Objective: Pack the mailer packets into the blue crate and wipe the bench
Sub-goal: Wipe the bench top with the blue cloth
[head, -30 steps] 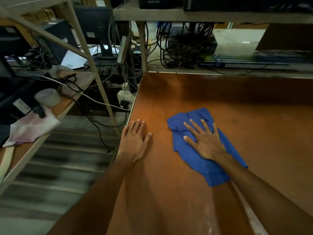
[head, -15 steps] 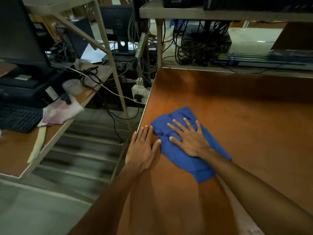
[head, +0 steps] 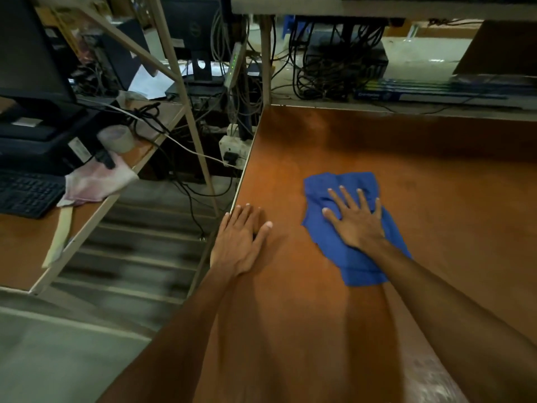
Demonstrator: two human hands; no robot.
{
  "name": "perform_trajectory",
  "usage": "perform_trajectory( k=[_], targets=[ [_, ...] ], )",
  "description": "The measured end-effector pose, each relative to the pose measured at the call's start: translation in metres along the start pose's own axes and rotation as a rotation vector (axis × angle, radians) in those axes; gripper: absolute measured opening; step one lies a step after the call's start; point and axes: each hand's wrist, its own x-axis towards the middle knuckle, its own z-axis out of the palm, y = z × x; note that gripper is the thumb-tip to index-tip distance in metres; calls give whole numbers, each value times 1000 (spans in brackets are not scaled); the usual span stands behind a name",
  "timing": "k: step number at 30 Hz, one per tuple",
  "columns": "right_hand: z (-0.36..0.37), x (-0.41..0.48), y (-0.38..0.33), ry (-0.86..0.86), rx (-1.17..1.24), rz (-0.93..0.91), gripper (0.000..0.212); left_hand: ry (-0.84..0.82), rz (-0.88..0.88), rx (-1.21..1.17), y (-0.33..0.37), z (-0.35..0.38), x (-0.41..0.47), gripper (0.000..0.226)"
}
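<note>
- The brown surface (head: 406,146) fills the view from 12 o'clock round to 6 o'clock, and both bare forearms are stretched out over it.
- A crumpled blue cloth (head: 353,266) is spread on the surface just right of the view's centre, well apart from the surface's left edge.
- The right hand (head: 356,223) is laid palm down on the cloth, wide, with its fingers (head: 344,196) straight, fanned apart and pointed toward 11 o'clock. The cloth is pressed, not gripped.
- Bare cloth is seen past the fingertips at 12 o'clock and beside the wrist at 5 o'clock.
- The left hand (head: 239,242) is placed flat on the bare surface at 9 o'clock from the cloth, right at the surface's left edge. Its fingers are straight and held together, its thumb is angled out toward the cloth, and nothing is held.
- The cloth is not touched by the left hand.
- A second surface (head: 26,245) is seen at 9 o'clock across a gap, and a black keyboard (head: 24,193), a pale cloth (head: 97,183) and a roll of tape (head: 117,138) are carried on it.
- A white power strip (head: 232,145) and tangled cables (head: 328,74) are seen at 11 to 12 o'clock, behind the brown surface.
</note>
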Motion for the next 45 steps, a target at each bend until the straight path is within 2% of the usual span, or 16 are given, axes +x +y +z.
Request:
perform_trajectory(
  k=[2, 4, 6, 10, 11, 14, 16, 20, 21, 26, 31, 34, 37, 39, 42, 45],
  targets=[
    [3, -21, -14, -4, -35, -10, 77, -7, 10, 8, 1, -3, 0, 77],
    [13, -60, -38, -1, -100, -328, 82, -7, 16, -8, 1, -4, -1, 79],
    [16, -85, -42, -10, -107, -510, 69, 2, 13, -22, 1, -4, -6, 79],
    [15, -85, -45, 8, -36, -182, 67, 11, 11, -10, 2, -4, -31, 72],
    [17, -93, -53, 16, -41, -177, 68, 12, 9, -5, 3, -6, -38, 72],
    [25, -141, -64, 6, -76, -458, 69, -33, 6, 59, 4, -11, -62, 80],
    [25, -155, -38, 24, -92, -526, 68, -48, 22, 108, 4, -12, -83, 84],
    [14, -152, 11, 8, -23, -69, 70, -55, 28, 145, 6, -13, -119, 80],
    [14, -160, 5, -2, -22, -40, 71, -51, 20, 140, 8, -14, -122, 79],
    [32, -236, -41, 45, -100, -545, 69, -30, 19, 118, 7, -13, -123, 75],
    [35, -224, -78, 56, -78, -157, 71, 1, -9, -27, 3, -12, -117, 55],
    [45, -274, -135, 76, -36, -367, 75, 7, 4, -120, 1, -14, -115, 55],
    [41, -298, -139, 13, -11, -539, 75, -52, 9, -172, -3, -16, -113, 54],
    [37, -283, -122, 9, -50, -548, 74, -99, 4, -179, -5, -17, -112, 51],
    [34, -281, -111, 39, -60, -347, 74, -172, -19, -239, -3, -24, -110, 50],
    [35, -311, -111, 2, -73, -544, 67, -235, -15, -214, -6, -28, -108, 50]
  ],
)
